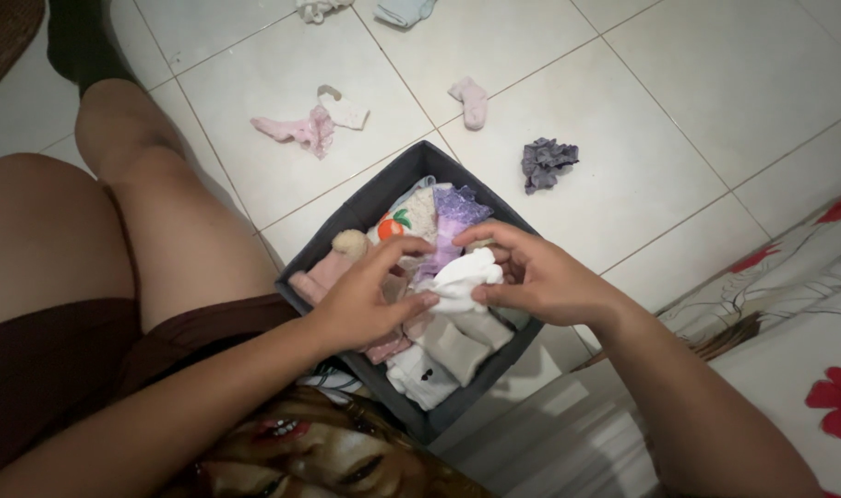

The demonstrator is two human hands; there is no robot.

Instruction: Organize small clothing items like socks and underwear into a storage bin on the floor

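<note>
- Left hand [365, 300] and right hand [540, 277] meet over the dark fabric box [383, 189], fingers [418, 247] curled and pinching a white sock [464, 278] between them.
- Beneath the fingers, folded socks fill the box.
- Beyond the fingers on the tiled floor [660, 92]: a purple sock [545, 162], pink socks [300, 129].

Left hand [369, 300], right hand [531, 277] pinching together

I'm seeing a home, likely a bedroom floor. White tiles [642, 120], scattered socks [471, 100], a grey fabric bin [374, 198] of small clothes, floral bedding [808, 304] at right.
</note>
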